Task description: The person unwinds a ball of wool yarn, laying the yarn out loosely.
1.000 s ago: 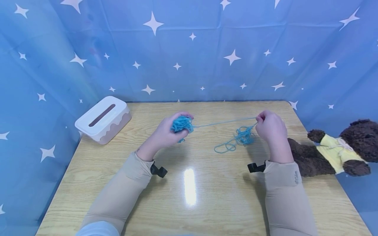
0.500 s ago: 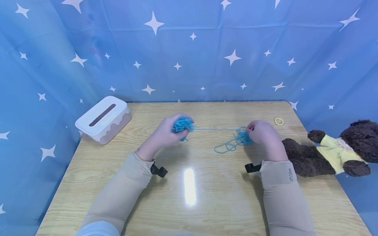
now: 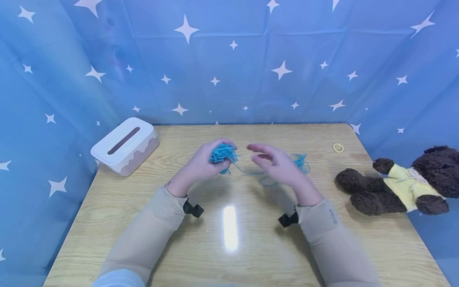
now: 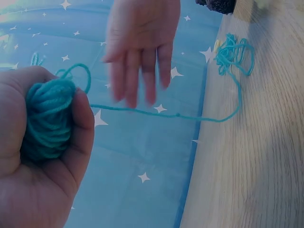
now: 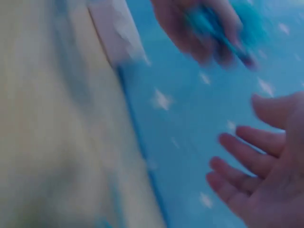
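Fingers of the left hand (image 3: 201, 164) curl round a blue yarn ball (image 3: 222, 153) mid-frame; the right hand (image 3: 282, 167), fingers stretched loosely, is right of it.

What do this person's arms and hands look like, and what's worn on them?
The left hand and right hand are bare, with no gloves. The left sleeve and right sleeve are plain beige, with a small, blocky black device at each wrist. Dark lettering, too blurred to read, marks the right sleeve. Pale cloth shows at the left sleeve's lower end.
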The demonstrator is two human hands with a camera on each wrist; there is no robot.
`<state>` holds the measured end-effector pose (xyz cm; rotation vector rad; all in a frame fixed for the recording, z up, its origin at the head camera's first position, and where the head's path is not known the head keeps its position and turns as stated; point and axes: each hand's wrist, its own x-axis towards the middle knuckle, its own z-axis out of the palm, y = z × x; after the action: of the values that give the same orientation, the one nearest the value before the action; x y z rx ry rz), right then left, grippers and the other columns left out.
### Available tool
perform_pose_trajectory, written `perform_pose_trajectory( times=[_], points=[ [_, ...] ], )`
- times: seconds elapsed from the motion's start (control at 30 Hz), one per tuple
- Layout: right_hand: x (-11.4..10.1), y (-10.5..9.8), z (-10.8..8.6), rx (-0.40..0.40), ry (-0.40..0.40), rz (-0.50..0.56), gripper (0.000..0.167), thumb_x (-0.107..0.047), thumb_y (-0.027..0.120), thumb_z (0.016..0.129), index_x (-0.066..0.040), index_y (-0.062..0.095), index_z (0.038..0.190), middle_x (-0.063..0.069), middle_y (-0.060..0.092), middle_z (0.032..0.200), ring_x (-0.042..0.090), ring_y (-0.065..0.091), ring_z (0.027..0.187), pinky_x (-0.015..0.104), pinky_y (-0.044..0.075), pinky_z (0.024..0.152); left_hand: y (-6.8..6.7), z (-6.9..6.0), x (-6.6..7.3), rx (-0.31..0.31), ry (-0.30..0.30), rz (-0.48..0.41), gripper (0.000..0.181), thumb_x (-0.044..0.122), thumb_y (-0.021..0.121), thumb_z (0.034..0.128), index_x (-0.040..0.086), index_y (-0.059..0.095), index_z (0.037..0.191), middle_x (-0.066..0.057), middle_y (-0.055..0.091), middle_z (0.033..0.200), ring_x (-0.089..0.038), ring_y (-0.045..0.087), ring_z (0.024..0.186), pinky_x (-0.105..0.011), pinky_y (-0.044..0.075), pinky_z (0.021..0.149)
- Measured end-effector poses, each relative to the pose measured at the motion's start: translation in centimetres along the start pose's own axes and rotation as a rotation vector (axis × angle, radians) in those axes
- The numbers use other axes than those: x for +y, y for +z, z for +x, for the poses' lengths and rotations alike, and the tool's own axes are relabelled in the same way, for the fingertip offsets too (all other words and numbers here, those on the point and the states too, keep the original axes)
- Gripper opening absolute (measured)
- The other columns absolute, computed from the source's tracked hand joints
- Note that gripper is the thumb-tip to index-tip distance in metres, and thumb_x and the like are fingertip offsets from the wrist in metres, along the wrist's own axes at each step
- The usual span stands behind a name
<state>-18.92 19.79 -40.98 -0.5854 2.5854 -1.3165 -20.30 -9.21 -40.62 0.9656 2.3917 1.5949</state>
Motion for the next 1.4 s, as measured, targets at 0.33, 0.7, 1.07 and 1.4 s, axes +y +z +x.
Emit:
perform_pose_trajectory(
  times=[0.33,0.7,1.07,1.4],
  points=[
    [-2.3,5.7,0.1,0.094,-0.049,0.233,0.033,-0.017,0.066,0.111,-0.003,0.071,0.141,0.016,0.079,0.134,0.034,0.074,0.127,0.035,0.063,0.104,0.2,0.0,0.4,-0.003,0.037,-0.032,0.038,0.009,0.076,0.0993,0.013,0.066,0.136,-0.007,0.075,0.124,-0.023,0.068,0.108,-0.043,0.058,0.097],
    [-2.2,3.1,-0.2,0.196,-0.100,-0.095,0.015,-0.016,0.069,0.109,-0.013,0.082,0.117,0.005,0.081,0.111,0.022,0.074,0.100,0.030,0.056,0.073,0.1,0.0,0.4,0.004,0.041,-0.042,0.043,0.011,0.075,0.1013,0.013,0.060,0.141,-0.009,0.071,0.122,-0.023,0.066,0.102,-0.042,0.057,0.093],
    [-2.3,-0.2,-0.9,0.228,-0.020,-0.357,0.019,-0.016,0.061,0.113,-0.007,0.076,0.120,0.011,0.076,0.117,0.030,0.072,0.101,0.051,0.061,0.089,-0.3,-0.1,0.5,0.028,0.031,-0.075,0.043,0.007,0.072,0.1011,0.013,0.060,0.142,-0.010,0.069,0.133,-0.025,0.064,0.108,-0.042,0.055,0.096],
    [-1.4,-4.4,-2.3,0.316,0.050,-0.350,0.020,-0.017,0.058,0.115,-0.005,0.072,0.123,0.016,0.075,0.111,0.029,0.066,0.091,0.045,0.053,0.080,-0.3,-0.1,0.3,0.046,0.020,-0.086,0.044,0.008,0.069,0.1017,0.007,0.058,0.144,-0.011,0.070,0.121,-0.026,0.065,0.099,-0.038,0.056,0.088]
  ],
)
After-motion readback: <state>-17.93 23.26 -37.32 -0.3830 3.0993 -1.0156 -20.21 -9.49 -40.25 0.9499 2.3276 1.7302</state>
